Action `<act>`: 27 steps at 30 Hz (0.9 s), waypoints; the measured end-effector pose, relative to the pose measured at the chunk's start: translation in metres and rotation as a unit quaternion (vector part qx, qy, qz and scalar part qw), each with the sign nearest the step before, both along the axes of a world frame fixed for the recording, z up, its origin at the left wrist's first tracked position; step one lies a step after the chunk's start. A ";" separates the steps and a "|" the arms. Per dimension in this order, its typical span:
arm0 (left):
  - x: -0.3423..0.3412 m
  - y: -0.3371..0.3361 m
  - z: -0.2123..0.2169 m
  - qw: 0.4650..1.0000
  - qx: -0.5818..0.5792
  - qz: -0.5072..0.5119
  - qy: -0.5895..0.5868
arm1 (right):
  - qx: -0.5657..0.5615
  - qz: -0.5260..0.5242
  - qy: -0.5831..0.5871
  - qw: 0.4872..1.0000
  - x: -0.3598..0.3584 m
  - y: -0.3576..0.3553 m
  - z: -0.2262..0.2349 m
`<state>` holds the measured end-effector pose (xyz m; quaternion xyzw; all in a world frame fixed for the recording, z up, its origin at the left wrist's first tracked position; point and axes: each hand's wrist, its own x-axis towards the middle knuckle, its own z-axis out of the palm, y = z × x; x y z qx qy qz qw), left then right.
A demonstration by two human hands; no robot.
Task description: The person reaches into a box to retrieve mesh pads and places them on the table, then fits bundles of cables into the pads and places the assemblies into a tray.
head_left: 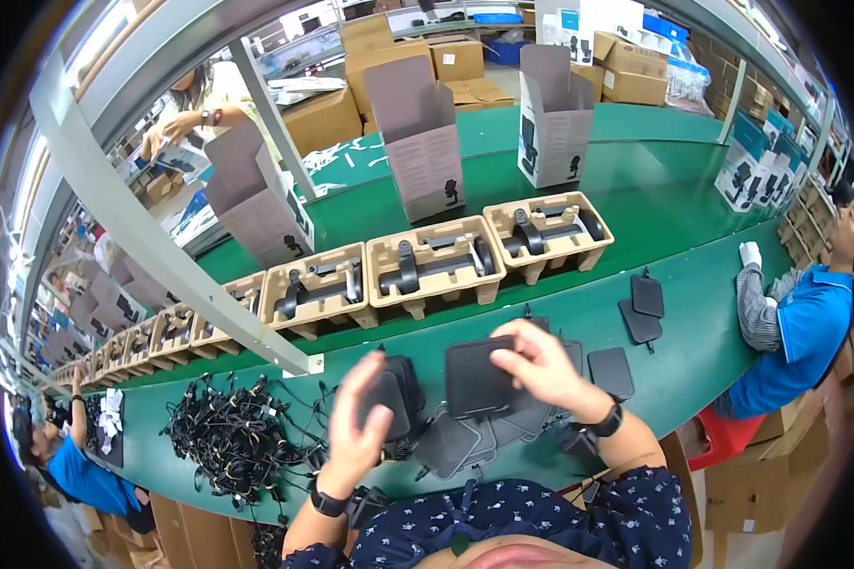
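Observation:
My right hand [548,368] grips a flat black rectangular panel [471,379] by its right edge, thumb on the face towards me. The panel is raised over a loose pile of similar dark panels and bent-wire frames [460,441] on the green table. Spread and holding nothing, the fingers of my left hand [354,429] are just left of a stack of black panels [403,394]. Further right lie a single dark panel [610,373] and two small dark panels with short stems [647,296]. Part of the pile is hidden under my right hand.
A tangled heap of black cables [232,441] lies to my left. Beyond the table's edge runs a row of moulded pulp trays [436,275] holding black parts, with tall open boxes [427,152] behind. A slanted metal post [161,237] stands left. Co-workers [778,322] sit on both sides.

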<state>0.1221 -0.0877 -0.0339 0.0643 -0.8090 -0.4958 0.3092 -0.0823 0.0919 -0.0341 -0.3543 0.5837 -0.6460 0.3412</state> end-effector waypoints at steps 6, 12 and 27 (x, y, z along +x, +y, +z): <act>-0.014 0.041 0.000 0.955 0.202 -0.143 -0.165 | -0.095 0.139 0.048 0.985 0.012 -0.035 -0.004; -0.020 0.045 0.010 0.938 0.300 -0.103 -0.142 | -0.039 0.255 -0.037 0.965 0.000 -0.030 -0.014; 0.115 0.004 -0.060 0.920 -0.115 0.365 -0.085 | 0.001 -0.355 0.288 0.889 -0.252 0.012 -0.007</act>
